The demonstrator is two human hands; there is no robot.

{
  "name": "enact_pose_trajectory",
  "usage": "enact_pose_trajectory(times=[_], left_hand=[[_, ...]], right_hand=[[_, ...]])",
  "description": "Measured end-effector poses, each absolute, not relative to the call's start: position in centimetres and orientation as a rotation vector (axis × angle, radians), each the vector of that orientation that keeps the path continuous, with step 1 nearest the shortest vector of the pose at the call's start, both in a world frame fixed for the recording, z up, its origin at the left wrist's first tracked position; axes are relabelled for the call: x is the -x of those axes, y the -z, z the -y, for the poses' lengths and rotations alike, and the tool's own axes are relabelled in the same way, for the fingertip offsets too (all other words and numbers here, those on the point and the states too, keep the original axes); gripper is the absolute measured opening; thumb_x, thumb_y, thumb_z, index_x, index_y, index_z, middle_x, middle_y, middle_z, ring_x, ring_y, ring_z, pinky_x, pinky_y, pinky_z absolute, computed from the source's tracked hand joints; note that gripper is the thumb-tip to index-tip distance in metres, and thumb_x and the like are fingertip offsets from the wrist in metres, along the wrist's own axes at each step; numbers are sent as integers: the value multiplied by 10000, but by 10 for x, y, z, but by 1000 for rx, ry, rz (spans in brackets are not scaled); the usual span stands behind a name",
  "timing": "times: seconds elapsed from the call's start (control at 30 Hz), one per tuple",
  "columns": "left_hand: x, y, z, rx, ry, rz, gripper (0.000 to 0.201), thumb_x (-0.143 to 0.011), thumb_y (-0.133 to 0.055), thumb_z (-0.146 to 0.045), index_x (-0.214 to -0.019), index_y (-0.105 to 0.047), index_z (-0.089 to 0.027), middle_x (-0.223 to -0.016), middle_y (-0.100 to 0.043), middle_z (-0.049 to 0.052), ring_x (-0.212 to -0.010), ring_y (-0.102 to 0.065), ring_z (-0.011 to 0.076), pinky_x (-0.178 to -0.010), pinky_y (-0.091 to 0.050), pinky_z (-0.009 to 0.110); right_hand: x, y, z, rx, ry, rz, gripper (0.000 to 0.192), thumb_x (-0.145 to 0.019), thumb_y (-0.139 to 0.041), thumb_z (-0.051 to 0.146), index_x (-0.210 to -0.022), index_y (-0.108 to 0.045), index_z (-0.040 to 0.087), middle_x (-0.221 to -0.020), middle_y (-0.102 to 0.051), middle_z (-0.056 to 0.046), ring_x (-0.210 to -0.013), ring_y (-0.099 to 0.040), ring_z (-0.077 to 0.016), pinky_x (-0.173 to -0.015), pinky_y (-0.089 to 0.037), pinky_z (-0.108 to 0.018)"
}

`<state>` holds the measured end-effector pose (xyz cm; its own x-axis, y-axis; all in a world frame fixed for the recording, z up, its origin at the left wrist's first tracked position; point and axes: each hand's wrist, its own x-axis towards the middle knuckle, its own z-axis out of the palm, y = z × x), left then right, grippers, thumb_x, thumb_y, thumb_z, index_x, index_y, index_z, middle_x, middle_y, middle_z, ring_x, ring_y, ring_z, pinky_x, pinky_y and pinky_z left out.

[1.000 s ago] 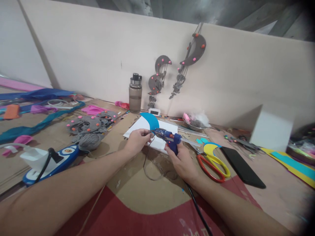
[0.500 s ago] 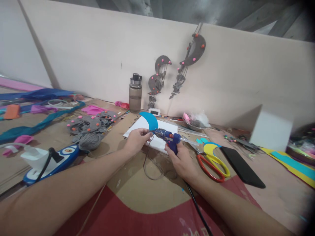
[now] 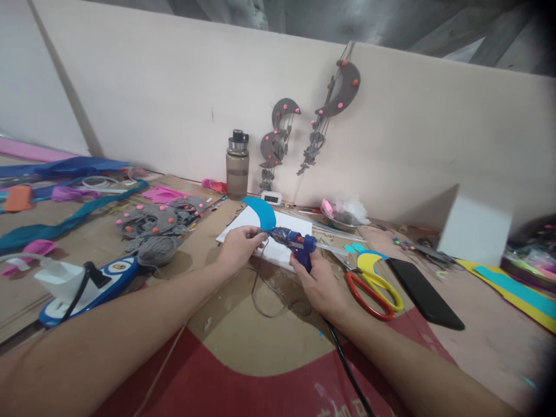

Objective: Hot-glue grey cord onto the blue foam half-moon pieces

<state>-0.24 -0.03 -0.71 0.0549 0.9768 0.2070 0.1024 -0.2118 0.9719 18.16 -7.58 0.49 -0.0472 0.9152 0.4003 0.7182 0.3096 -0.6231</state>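
Note:
My right hand is wrapped around the handle of a blue hot glue gun, with a clear glue stick jutting from its back end. Its nozzle points left, right at the fingertips of my left hand. Those fingers are pinched on the lower end of a blue crescent, which looks like felt and stands up above them. A thin grey cord hangs from the same spot and loops on the cardboard. White paper lies beneath the crescent. The nozzle's exact contact is hidden.
Red-and-yellow scissors and a black phone lie to the right. Behind stands a water bottle. Grey yarn and a power strip are at left. A black cable runs toward me.
The view has shifted very slightly. Both hands keep their hold, and the glue gun's nozzle stays at the crescent's lower end.

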Motion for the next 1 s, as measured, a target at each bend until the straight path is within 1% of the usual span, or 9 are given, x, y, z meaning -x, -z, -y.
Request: enact_pose_trajectory(times=[0.3,0.53,0.73,0.9,1.0], left_hand=[[3,4,1,-1506,-1286,-1188,279,-686,-635,-413,-755,-670,-145,-601,-614,16,-480,-492,88,-467,-368,194],[3,4,1,-1452,-1297,-1183,283,-693,-628,-407,-775,-652,-137,-611,-601,8,-464,-465,73,-452,-347,186],[3,8,-3,-1407,-1330,-1116,284,-695,-636,-394,-800,-648,-130,-608,-592,8,-467,-441,64,-456,-333,183],[2,8,-4,-1344,-1381,-1048,279,-691,-649,-390,-754,-639,-118,-606,-582,10,-472,-432,53,-463,-322,177],[2,8,-5,-1293,-1389,-996,294,-684,-655,-404,-742,-636,-116,-613,-579,10,-468,-429,48,-453,-307,176]], right_hand=[[-182,-5,76,1472,-302,1829,323,-863,-443,357,-1109,-550,177,-1011,-660,-90,-884,-602,-224,-757,-433,-312],[-182,-7,76,1465,-319,1840,316,-870,-439,348,-1123,-534,183,-994,-661,-93,-881,-600,-226,-758,-429,-319],[-183,-5,75,1458,-313,1831,291,-863,-446,360,-1071,-556,188,-981,-664,-89,-850,-603,-223,-754,-429,-318],[-183,-3,74,1456,-316,1798,303,-852,-458,355,-1088,-550,188,-985,-662,-85,-859,-598,-220,-769,-423,-317],[-183,-4,73,1469,-341,1776,293,-840,-474,354,-1066,-552,184,-933,-661,-76,-808,-593,-211,-746,-420,-312]])
